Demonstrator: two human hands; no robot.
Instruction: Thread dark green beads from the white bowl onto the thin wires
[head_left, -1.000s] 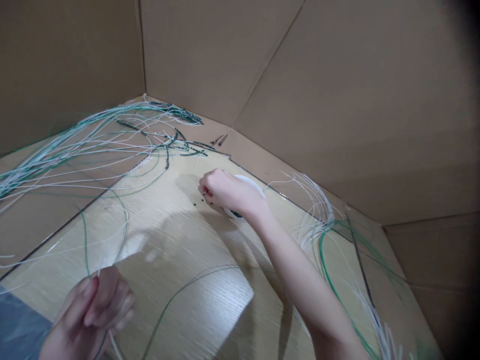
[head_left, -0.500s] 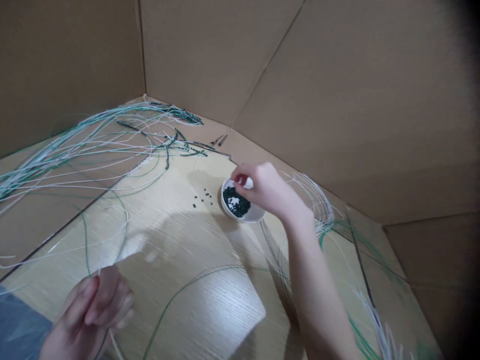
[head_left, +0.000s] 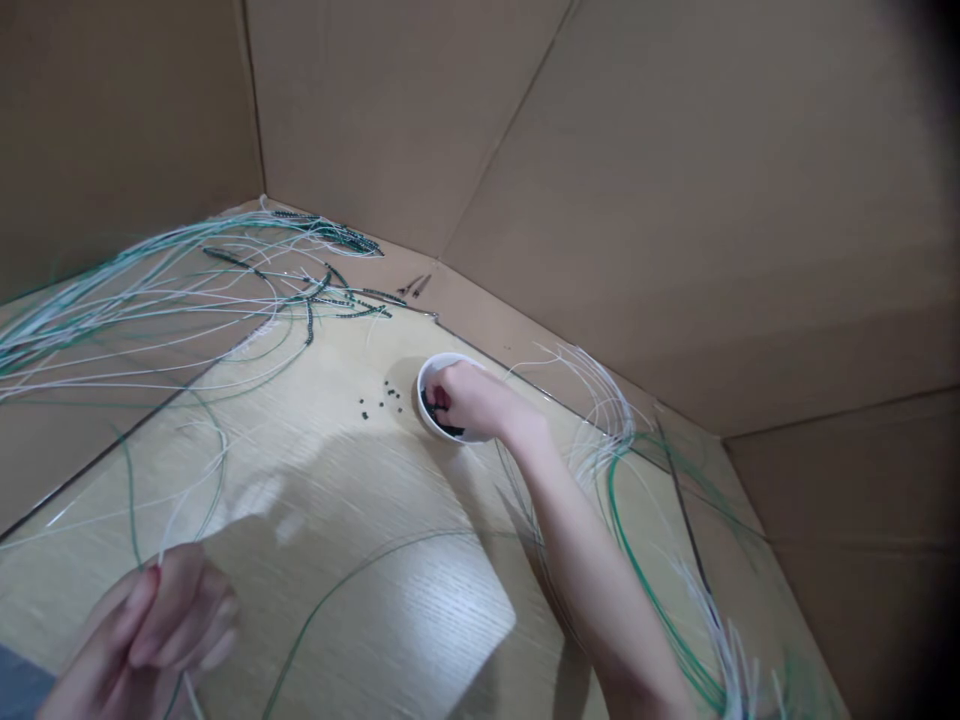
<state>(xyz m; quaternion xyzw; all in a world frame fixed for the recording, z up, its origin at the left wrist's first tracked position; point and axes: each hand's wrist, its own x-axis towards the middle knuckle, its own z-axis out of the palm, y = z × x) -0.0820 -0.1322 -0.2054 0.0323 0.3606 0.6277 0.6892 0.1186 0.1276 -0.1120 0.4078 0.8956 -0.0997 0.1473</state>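
Note:
My right hand [head_left: 469,400] reaches into a small white bowl [head_left: 429,372] of dark green beads, its fingertips pinched together down among the beads. What the pinch holds is hidden. My left hand [head_left: 154,625] sits at the lower left with fingers closed on thin white and green cords [head_left: 172,520] that rise from it. A few loose dark beads [head_left: 379,405] lie on the pale wooden tabletop [head_left: 337,520] just left of the bowl.
Long white and green cords [head_left: 112,300] fan across the left side, some strung with dark beads [head_left: 337,295] near the back corner. Another bundle of cords [head_left: 622,450] loops at the right. Brown cardboard walls [head_left: 600,180] enclose the table on three sides.
My right hand went from the loose beads left of the bowl, over the bowl's far rim, down into the bowl. The left hand kept its hold; the view shifted slightly.

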